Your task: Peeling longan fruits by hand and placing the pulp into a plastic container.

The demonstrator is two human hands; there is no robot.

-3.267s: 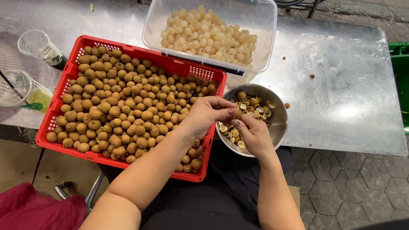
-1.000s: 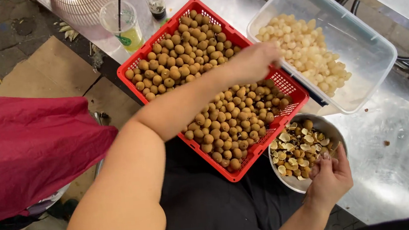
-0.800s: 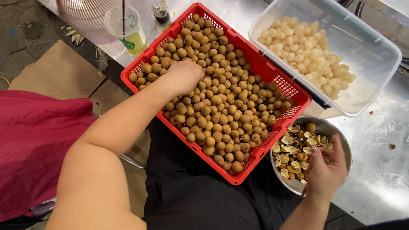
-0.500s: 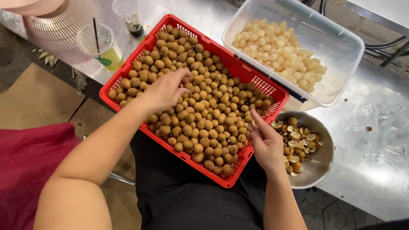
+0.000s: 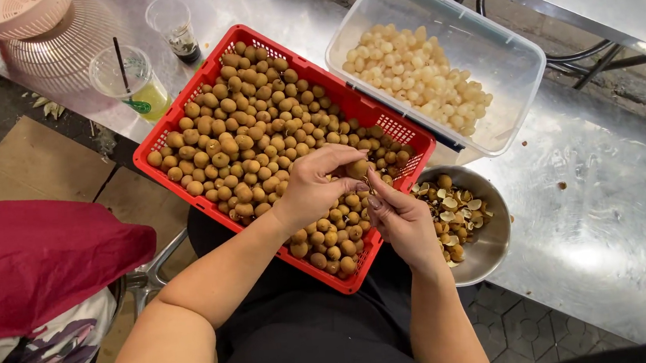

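Observation:
My left hand [image 5: 315,184] pinches one brown longan fruit [image 5: 358,169] between thumb and fingers above the near right part of the red crate [image 5: 177,112], which is heaped with unpeeled brown longans [image 5: 249,137]. My right hand [image 5: 398,218] meets it from the right, its fingertips touching the same fruit. A steel bowl [image 5: 492,244] of shells and seeds stands just right of my right hand. Behind it, a clear plastic tub [image 5: 514,56] holds pale peeled fruit [image 5: 419,76].
All containers rest on a shiny metal table [image 5: 612,195]. At the far left stand an iced drink cup with a straw [image 5: 123,82], a small clear cup [image 5: 173,27] and a pink colander [image 5: 12,10]. A person in a red garment [image 5: 26,262] sits at my left.
My left hand went from the tub to the crate's heap, picked up a longan and drew it back toward me. My right hand left the bowl and came to meet it.

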